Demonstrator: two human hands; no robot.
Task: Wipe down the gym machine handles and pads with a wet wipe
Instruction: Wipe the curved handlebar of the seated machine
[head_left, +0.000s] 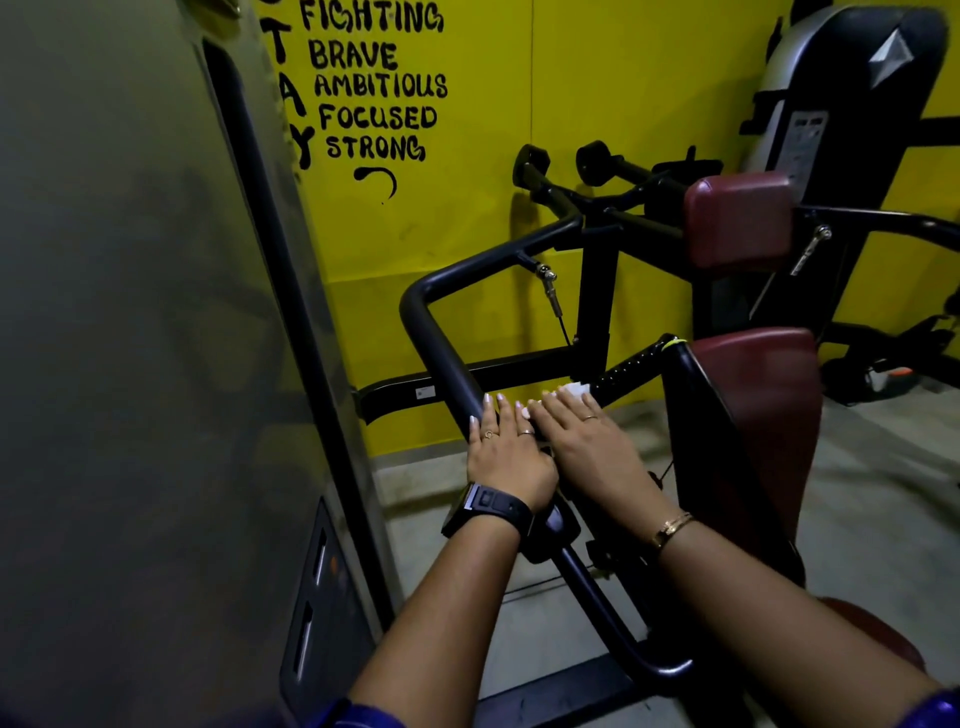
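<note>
Left hand (506, 457) is lying open-fingered across the black handle bar (441, 343), grasping nothing, while right hand (587, 441), fingers straight, is pressing the white wet wipe (575, 388) down just beside it, near the maroon pad (758, 395).

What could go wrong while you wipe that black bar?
The wet wipe lies only under the flat fingers of the right hand, so it might slip off the black bar. The left hand rests on that bar right beside it, so the hands may bump. The maroon pads might get skipped.
</note>
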